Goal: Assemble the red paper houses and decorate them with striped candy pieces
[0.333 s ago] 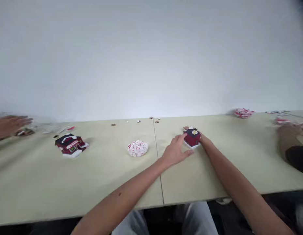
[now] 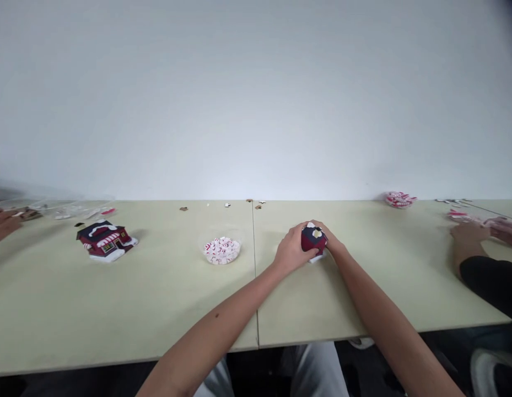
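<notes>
A small dark-red toy house with a dark roof, white trim and a yellowish patch stands on the table in front of me. My left hand is closed around its left side, thumb across the near face. My right hand grips it from the right and far side, its fingers mostly hidden behind the house. To the left, a clear bowl holds many small white pieces with red marks. Farther left stands a second dark-red house with a snowy roof and a striped awning.
Small loose pieces lie along the table's back edge by the wall. Another bowl of red-and-white pieces is at the back right. A co-worker's hand shows at far left, another person's hands at far right. A seam crosses the table.
My left hand has closed onto the toy house, where its fingers were spread beside it before. The view has shifted slightly. The far-left co-worker's hand has moved lower and outward.
</notes>
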Demonstrator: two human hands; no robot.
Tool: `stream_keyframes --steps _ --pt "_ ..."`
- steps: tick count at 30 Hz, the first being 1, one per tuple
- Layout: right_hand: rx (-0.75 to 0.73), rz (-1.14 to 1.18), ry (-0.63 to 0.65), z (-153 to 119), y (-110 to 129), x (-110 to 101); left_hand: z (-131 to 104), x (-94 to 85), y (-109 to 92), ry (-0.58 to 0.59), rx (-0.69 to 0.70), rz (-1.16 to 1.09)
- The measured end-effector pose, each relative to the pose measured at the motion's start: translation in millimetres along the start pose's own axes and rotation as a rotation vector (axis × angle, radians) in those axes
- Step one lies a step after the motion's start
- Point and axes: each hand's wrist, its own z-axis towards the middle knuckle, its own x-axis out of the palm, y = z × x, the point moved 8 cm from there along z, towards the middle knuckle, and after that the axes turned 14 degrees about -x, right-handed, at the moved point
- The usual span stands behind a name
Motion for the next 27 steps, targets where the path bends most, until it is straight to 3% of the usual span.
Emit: stream_keyframes --steps 5,9,12,17,20,27 --pt "0.045 -0.015 0.097 -6 4 7 -30 -30.6 6 0.148 0.047 -0.103" --pt "0.087 -0.011 0.040 -19 19 0 -55 -62.3 25 0.228 -0.006 -0.151" --pt "0.118 0.020 -0.053 -33 43 -10 -66 -76.2 38 0.281 -0.029 -0.212" --pt "0.114 0.095 -0.281 -68 114 -29 -67 -83.8 46 0.208 -0.015 -0.297" --pt "0.099 0.268 -0.394 -85 148 -29 -67 -80.0 44 0.161 -0.010 -0.303" --pt "0.149 0.467 -0.511 -77 166 -1 -71 -78.8 45 0.101 -0.034 -0.204"
